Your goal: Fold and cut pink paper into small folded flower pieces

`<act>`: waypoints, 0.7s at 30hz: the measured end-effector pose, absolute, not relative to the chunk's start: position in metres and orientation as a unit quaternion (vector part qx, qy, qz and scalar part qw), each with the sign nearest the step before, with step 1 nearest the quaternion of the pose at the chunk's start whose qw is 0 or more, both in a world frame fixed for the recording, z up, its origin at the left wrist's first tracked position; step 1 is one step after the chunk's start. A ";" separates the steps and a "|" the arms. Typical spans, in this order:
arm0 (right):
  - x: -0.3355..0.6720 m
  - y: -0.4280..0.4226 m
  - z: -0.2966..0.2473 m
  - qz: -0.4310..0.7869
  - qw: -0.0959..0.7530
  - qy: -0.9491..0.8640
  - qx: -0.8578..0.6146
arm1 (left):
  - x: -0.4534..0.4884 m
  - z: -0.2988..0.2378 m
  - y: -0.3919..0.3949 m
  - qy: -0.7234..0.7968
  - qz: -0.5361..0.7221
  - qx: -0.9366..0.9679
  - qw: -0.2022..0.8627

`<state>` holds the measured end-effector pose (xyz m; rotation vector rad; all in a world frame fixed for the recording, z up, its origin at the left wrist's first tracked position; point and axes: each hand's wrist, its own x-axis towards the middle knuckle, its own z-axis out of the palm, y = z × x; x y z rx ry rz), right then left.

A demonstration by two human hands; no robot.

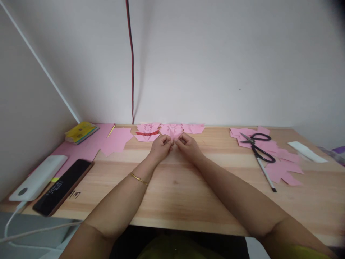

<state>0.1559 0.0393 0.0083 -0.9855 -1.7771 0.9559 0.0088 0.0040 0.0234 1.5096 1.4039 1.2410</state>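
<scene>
Near the back of the table, my left hand (161,148) and my right hand (189,148) meet with fingertips pinched. Both are closed on the near edge of a pink folded paper (171,131); the fingers hide part of that edge. Just left of it lie pink paper pieces (147,137), one crossed by a red strip (147,133). To its right, against the wall, sits another pink paper piece (193,128).
Black-handled scissors (252,141) rest on pink paper scraps (286,169) at right, with a pen (265,174) and white strip (307,151) nearby. At left are pink sheets (114,141), a yellow packet (81,132), a phone (63,187) and a white power bank (39,178).
</scene>
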 end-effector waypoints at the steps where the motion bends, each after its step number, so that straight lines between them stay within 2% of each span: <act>1: 0.156 0.039 0.009 0.385 0.431 -0.714 -0.395 | 0.009 0.023 0.004 0.547 0.484 0.580 0.361; 15: 0.158 0.042 0.006 0.396 0.426 -0.714 -0.390 | 0.010 0.028 0.002 0.531 0.472 0.596 0.374; 21: 0.156 0.040 0.007 0.420 0.444 -0.693 -0.383 | 0.012 0.028 0.002 0.524 0.477 0.571 0.415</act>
